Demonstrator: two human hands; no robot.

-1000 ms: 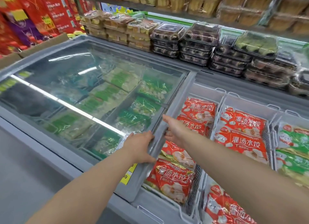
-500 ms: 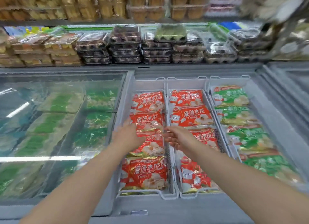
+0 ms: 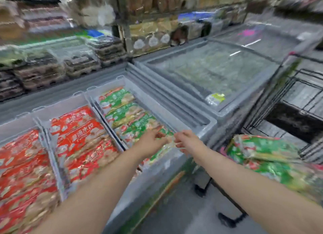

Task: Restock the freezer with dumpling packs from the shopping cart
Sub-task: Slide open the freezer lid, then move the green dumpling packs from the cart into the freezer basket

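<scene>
Left hand [image 3: 152, 141] and right hand [image 3: 187, 140] nearly together over green packs [image 3: 129, 115] at the freezer's [image 3: 201, 127] right end; too blurred to tell if they pinch anything. Cart packs [image 3: 262, 149] sit in the cart [image 3: 307, 73], right. Risk: that bin looks full, so added packs could slide off the front edge.

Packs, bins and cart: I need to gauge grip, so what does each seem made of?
Packs: glossy printed plastic film, likely; crinkles and glints. Bins: whitish matte plastic, seemingly; moulded rim loops. Cart: thin dark wire, probably coated metal; open grid. Blur leaves finishes uncertain.
</scene>
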